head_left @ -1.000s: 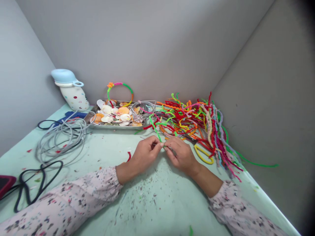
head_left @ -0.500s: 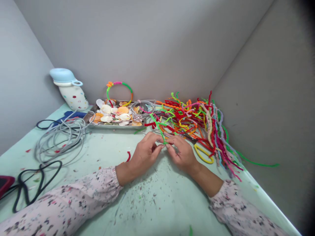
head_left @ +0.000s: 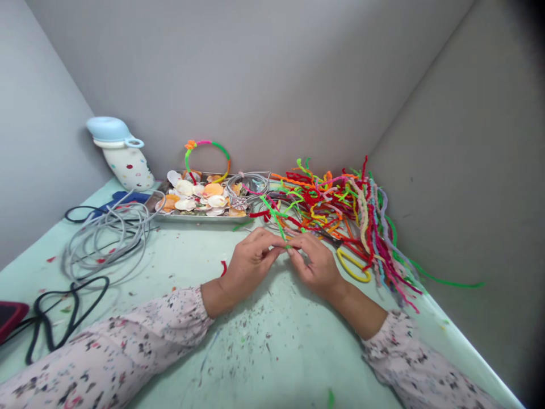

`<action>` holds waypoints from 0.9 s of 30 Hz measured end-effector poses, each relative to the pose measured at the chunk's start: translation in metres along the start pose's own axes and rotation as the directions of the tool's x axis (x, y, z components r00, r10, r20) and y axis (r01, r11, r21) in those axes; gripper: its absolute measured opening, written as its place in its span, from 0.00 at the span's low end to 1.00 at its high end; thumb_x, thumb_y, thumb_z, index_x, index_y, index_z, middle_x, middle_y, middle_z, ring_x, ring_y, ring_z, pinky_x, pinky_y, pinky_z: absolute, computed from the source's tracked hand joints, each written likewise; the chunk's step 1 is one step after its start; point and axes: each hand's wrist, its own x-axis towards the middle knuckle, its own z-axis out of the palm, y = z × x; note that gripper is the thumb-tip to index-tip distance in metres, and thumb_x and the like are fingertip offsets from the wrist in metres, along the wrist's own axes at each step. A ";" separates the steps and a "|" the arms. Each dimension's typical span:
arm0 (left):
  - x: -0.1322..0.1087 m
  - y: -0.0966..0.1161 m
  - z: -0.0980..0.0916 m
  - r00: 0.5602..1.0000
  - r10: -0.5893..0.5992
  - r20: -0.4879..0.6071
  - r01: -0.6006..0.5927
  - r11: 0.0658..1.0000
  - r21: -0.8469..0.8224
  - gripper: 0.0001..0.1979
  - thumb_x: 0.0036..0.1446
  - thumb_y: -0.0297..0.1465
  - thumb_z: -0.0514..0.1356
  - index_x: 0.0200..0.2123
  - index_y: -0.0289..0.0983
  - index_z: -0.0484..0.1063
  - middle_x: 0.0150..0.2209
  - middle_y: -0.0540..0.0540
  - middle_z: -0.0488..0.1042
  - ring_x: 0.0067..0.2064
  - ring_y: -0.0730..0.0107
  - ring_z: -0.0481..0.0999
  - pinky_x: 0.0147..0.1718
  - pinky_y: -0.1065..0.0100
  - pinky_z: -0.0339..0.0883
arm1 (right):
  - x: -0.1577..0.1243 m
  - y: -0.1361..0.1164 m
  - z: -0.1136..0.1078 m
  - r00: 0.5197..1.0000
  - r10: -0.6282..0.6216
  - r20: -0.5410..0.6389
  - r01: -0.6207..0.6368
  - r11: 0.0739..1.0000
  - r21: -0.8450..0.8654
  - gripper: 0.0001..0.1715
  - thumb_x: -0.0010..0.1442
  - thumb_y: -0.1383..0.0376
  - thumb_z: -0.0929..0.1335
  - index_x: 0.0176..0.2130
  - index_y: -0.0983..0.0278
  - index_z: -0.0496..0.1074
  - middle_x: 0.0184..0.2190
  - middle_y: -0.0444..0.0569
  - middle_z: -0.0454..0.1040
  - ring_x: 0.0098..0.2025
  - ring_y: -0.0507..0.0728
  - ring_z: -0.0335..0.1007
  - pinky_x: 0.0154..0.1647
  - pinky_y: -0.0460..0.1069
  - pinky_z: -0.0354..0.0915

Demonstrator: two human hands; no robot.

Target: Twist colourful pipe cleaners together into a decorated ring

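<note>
My left hand (head_left: 248,262) and my right hand (head_left: 315,262) meet fingertip to fingertip over the pale green table (head_left: 264,352). Both pinch a thin green pipe cleaner (head_left: 275,217) that runs up and away from the fingers toward the heap. Each hand's fingers are closed on it. A big heap of coloured pipe cleaners (head_left: 340,210) lies just beyond my right hand. A yellow loop (head_left: 352,266) lies on the table right of my right hand.
A metal tray of seashells (head_left: 200,203) stands at the back, with a multicoloured pipe-cleaner ring (head_left: 208,154) behind it. A white spotted bottle with a blue cap (head_left: 121,153) is back left. Grey coiled cable (head_left: 106,236) and black cable (head_left: 55,318) lie left. Grey walls close in.
Both hands have shifted slightly away from me, and the green pipe cleaner has turned between the fingertips. Nothing else has moved.
</note>
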 end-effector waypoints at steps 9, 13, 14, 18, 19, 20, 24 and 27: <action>0.000 0.000 -0.001 1.000 0.014 -0.009 -0.013 0.999 0.032 0.09 0.57 0.27 0.60 0.40 0.41 0.76 0.35 0.47 0.73 0.36 0.73 0.71 0.33 0.72 0.67 | 0.002 -0.002 0.000 1.000 -0.010 -0.011 0.010 1.000 -0.002 0.10 0.59 0.70 0.63 0.41 0.60 0.68 0.36 0.49 0.74 0.48 0.59 0.69 0.50 0.56 0.66; 0.001 -0.001 -0.001 1.000 0.029 -0.006 -0.028 0.999 0.045 0.09 0.57 0.27 0.60 0.40 0.41 0.76 0.35 0.47 0.73 0.36 0.73 0.72 0.34 0.72 0.67 | 0.002 -0.002 0.000 1.000 -0.018 -0.016 0.018 1.000 -0.010 0.09 0.59 0.70 0.63 0.41 0.60 0.68 0.35 0.49 0.74 0.47 0.59 0.69 0.49 0.56 0.66; 0.001 -0.001 -0.001 0.999 0.033 -0.006 -0.032 0.998 0.052 0.09 0.57 0.27 0.60 0.40 0.41 0.76 0.35 0.47 0.73 0.36 0.73 0.72 0.34 0.72 0.67 | 0.001 -0.002 0.000 1.000 -0.023 -0.021 0.022 1.000 -0.016 0.09 0.59 0.70 0.63 0.41 0.60 0.68 0.35 0.49 0.73 0.47 0.59 0.70 0.49 0.56 0.67; 0.001 -0.002 -0.001 0.999 0.046 -0.011 -0.045 0.995 0.084 0.08 0.56 0.27 0.61 0.40 0.40 0.76 0.35 0.47 0.73 0.36 0.73 0.72 0.34 0.72 0.67 | 0.001 -0.001 0.001 0.998 -0.041 -0.037 0.040 0.999 -0.031 0.09 0.59 0.70 0.64 0.41 0.60 0.67 0.35 0.48 0.73 0.45 0.58 0.70 0.48 0.56 0.67; 0.001 -0.002 -0.001 0.999 0.047 -0.009 -0.046 0.995 0.089 0.08 0.56 0.27 0.61 0.40 0.40 0.76 0.35 0.47 0.73 0.37 0.73 0.72 0.35 0.72 0.67 | 0.000 -0.001 0.001 0.998 -0.043 -0.035 0.042 0.999 -0.030 0.09 0.59 0.70 0.64 0.41 0.60 0.67 0.35 0.48 0.73 0.45 0.58 0.70 0.48 0.56 0.67; 0.001 -0.002 -0.001 0.999 0.047 -0.009 -0.046 0.995 0.092 0.08 0.56 0.27 0.61 0.40 0.40 0.76 0.35 0.47 0.73 0.37 0.73 0.72 0.35 0.71 0.67 | 0.000 -0.001 0.001 0.999 -0.043 -0.033 0.042 0.999 -0.028 0.09 0.59 0.71 0.64 0.41 0.60 0.67 0.35 0.48 0.73 0.45 0.58 0.70 0.48 0.56 0.67; 0.001 -0.001 -0.002 0.999 0.036 0.002 -0.036 0.994 0.099 0.08 0.57 0.27 0.60 0.40 0.40 0.76 0.35 0.47 0.73 0.37 0.72 0.72 0.37 0.70 0.68 | 0.001 -0.001 0.001 0.999 -0.039 -0.022 0.038 0.999 -0.024 0.10 0.59 0.71 0.64 0.41 0.60 0.67 0.36 0.49 0.73 0.47 0.58 0.69 0.50 0.56 0.67; 0.002 0.001 -0.002 1.000 0.014 0.025 -0.017 0.993 0.116 0.07 0.57 0.26 0.59 0.38 0.38 0.75 0.35 0.47 0.72 0.37 0.72 0.72 0.37 0.70 0.67 | 0.001 -0.001 0.000 0.998 -0.050 -0.026 0.049 0.998 -0.031 0.09 0.58 0.71 0.64 0.41 0.61 0.67 0.36 0.49 0.73 0.46 0.58 0.69 0.49 0.56 0.67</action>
